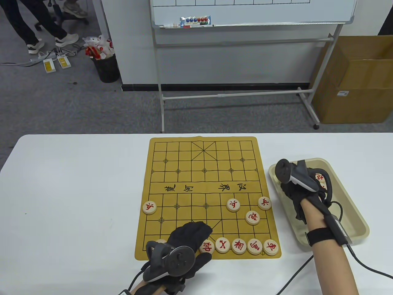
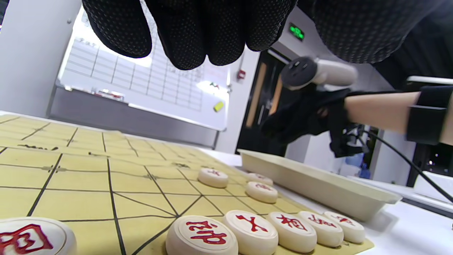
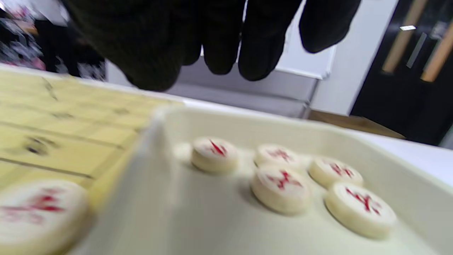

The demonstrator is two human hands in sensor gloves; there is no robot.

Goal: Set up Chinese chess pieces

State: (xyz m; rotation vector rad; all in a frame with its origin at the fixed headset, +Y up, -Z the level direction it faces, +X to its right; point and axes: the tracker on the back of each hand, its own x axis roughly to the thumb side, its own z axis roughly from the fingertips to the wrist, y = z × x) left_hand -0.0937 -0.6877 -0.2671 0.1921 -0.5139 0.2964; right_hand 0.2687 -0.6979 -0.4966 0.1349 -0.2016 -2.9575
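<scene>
I see a white counter [image 1: 76, 190] in an office, a wheeled whiteboard [image 1: 251, 12] behind it. On the counter lies the yellow chess board [image 1: 205, 172], its long axis running away from me. Five red-lettered pieces [image 1: 239, 245] line its near edge, discs flat, characters up; four more sit further up the board. My left hand [image 1: 187, 242] rests over the near row, palm down, fingers [image 2: 198, 39] extended and loose, gripping nothing; it hides part of one piece at the near edge. My right hand [image 1: 299, 187] reaches into the beige tray [image 1: 353, 212] just right of the board, fingers [image 3: 258, 53] hanging spread above five loose pieces [image 3: 283, 182], touching none. The right wrist view is blurred, so I can't read their characters.
</scene>
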